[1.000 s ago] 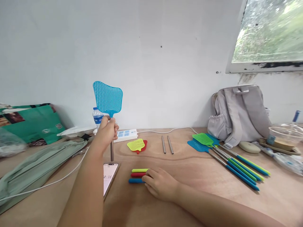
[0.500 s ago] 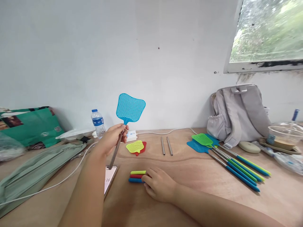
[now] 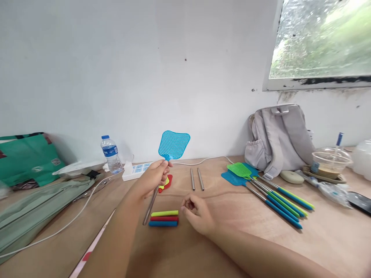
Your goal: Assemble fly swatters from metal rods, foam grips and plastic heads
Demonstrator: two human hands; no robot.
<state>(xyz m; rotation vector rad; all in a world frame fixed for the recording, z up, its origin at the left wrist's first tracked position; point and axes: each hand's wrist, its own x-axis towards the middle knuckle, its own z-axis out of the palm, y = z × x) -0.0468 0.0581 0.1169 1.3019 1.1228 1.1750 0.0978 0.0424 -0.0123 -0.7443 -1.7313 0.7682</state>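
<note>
A: State of the left hand (image 3: 156,173)?
B: Clasped at the neck of the blue swatter head (image 3: 174,144) — raised above the table (image 3: 220,200), atop 1 slanting metal rod (image 3: 150,210).
A: Why there?
B: Probably for control near the join, and for keeping fingers off most of the mesh.
A: And the right hand (image 3: 199,216)?
B: Loosely curled, apparently holding nothing, just beside the ends of 3 handles: yellow (image 3: 165,213), red (image 3: 164,219), blue (image 3: 163,224). Laid nearly parallel, likely for easy choice by colour.
A: Farther back?
B: 2 loose metal rods (image 3: 192,179), side by side but apart, perhaps for lifting singly. Left of those, the red swatter head (image 3: 169,180) and yellow swatter head (image 3: 164,181), overlapping and partly hidden behind the left hand.
A: Over to the right?
B: Long-handled swatters (image 3: 239,170) in front of the grey backpack (image 3: 285,135) — heads overlapped, handles fanned, presumably grouped to stay separate from the loose parts.
</note>
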